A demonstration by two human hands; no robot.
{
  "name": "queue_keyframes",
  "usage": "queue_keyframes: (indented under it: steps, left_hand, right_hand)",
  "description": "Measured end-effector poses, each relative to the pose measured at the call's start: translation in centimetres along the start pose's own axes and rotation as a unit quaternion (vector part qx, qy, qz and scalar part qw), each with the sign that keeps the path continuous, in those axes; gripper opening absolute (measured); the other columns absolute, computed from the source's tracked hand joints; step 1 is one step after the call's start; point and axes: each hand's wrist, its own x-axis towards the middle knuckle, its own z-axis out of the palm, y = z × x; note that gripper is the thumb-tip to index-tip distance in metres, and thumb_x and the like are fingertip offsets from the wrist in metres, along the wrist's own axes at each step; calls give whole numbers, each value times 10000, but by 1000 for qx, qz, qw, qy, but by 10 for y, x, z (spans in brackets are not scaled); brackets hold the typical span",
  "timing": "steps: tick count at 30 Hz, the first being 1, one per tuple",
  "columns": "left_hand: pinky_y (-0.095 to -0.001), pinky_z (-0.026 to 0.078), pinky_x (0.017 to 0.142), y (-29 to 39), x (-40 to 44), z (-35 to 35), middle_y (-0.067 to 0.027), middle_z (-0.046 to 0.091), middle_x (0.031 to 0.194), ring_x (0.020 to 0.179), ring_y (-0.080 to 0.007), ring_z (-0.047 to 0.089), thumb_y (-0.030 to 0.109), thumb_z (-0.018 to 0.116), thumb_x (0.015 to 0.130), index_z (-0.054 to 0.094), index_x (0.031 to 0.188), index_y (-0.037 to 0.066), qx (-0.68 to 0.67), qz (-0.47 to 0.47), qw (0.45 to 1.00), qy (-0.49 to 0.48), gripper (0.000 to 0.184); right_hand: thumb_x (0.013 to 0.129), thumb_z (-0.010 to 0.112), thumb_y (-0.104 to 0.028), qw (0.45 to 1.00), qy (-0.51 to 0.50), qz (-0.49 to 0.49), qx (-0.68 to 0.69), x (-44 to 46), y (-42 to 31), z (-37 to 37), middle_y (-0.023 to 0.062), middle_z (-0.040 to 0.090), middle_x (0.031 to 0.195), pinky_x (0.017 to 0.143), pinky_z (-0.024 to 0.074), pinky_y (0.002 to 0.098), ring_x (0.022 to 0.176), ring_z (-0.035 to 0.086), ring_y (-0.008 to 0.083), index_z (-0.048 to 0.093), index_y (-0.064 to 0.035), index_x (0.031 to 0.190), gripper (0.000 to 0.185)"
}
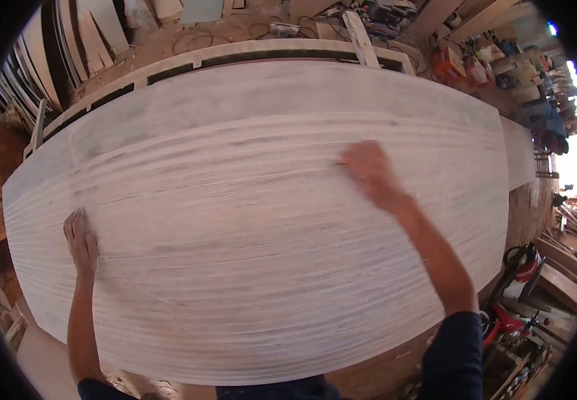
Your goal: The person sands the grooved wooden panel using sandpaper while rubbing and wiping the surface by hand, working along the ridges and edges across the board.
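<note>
A large pale panel [248, 213], whitish with long streaks and ridges along its length, fills most of the head view. Toward its left end rests my left hand [80, 241], its fingers bent and drawn together against the surface. Something greyish shows by those fingers, too unclear to name. Over the right of the middle is my right hand [370, 172], closed and smeared by motion. A small dark tip shows at its fingers, but what it belongs to is hidden.
Behind the panel runs a pale wooden frame [235, 48] with a plank [360, 40] across it. Boards [35, 60] lean at the far left. Cables and tools lie on the floor beyond. A red and white motorcycle [512, 320] stands at the right.
</note>
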Motion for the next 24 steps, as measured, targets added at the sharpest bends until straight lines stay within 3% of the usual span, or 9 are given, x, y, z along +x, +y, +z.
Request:
queue_keyframes:
  steps: [3, 5, 11, 14, 16, 18, 21, 22, 24]
  left_hand:
    - [-475, 307, 1109, 2, 1, -3, -211, 478, 1347, 1278, -384, 420, 115, 459, 895, 491, 1346, -43, 9, 0, 1000, 4, 479]
    - [-473, 309, 1107, 2, 3, -3, -213, 480, 1337, 1266, -383, 426, 108, 464, 880, 501, 1337, -39, -2, -22, 1000, -1, 481]
    - [-470, 325, 1098, 1, 4, -6, -208, 484, 1336, 1259, -381, 434, 114, 447, 879, 513, 1328, -33, 4, 4, 1000, -3, 477]
    - [-472, 330, 1095, -2, 1, -1, -207, 483, 1337, 1259, -380, 435, 132, 439, 890, 516, 1329, -30, 0, -16, 1000, 0, 474]
    - [-472, 331, 1094, -2, 2, -4, -208, 482, 1336, 1259, -382, 434, 130, 450, 888, 516, 1329, -27, -8, 1, 1000, 1, 472]
    - [-471, 332, 1093, 0, 3, -6, -209, 481, 1335, 1259, -385, 434, 127, 461, 886, 517, 1329, -23, -14, 14, 1000, 9, 471]
    - [-471, 331, 1090, 1, 5, -4, -210, 485, 1321, 1249, -388, 436, 99, 492, 869, 519, 1324, -19, -24, -12, 1000, 12, 471]
    - [-473, 329, 1089, 2, 5, -4, -211, 486, 1315, 1242, -390, 437, 83, 508, 857, 520, 1322, -17, -20, -7, 1000, 16, 476]
    - [-475, 328, 1087, 3, 4, -5, -212, 488, 1308, 1235, -392, 438, 68, 523, 844, 521, 1319, -15, -7, -8, 1000, 20, 482]
  right_hand:
    - [905, 644, -146, 999, 12, 32, 13, -12, 20, -19, 102, 624, 897, 919, 430, 440, 909, 578, 278, 646, -80, 929, 70]
    - [919, 613, -145, 997, 39, -61, -2, 10, -3, 18, 114, 620, 919, 923, 426, 440, 930, 569, 290, 644, -64, 940, 90]
    - [878, 560, -49, 982, 75, -127, 120, 179, -223, 120, 163, 607, 1157, 1072, 387, 471, 1157, 551, 322, 600, -11, 1149, 277]
    - [882, 563, -52, 982, 33, -120, 144, 187, -237, 112, 168, 606, 1172, 1088, 373, 475, 1171, 546, 327, 600, -15, 1154, 278]
    - [913, 547, -71, 987, -93, -87, 97, 154, -183, 83, 158, 603, 1202, 1106, 352, 485, 1185, 542, 323, 600, -26, 1176, 272]
    - [980, 495, -127, 996, 5, -72, 55, 86, -93, 77, 121, 621, 1138, 1051, 385, 496, 1115, 558, 308, 617, -72, 1160, 225]
    - [917, 582, -125, 994, -75, 6, -78, 5, 2, -5, 99, 615, 960, 954, 410, 459, 977, 554, 290, 668, -83, 990, 121]
    - [836, 643, -59, 996, 53, -62, -25, -10, 25, -17, 112, 567, 898, 861, 421, 445, 897, 530, 310, 631, -55, 946, 111]
    - [763, 669, 2, 1000, 26, -13, -2, -10, 18, -34, 116, 535, 869, 809, 420, 435, 861, 514, 321, 598, -40, 922, 179]
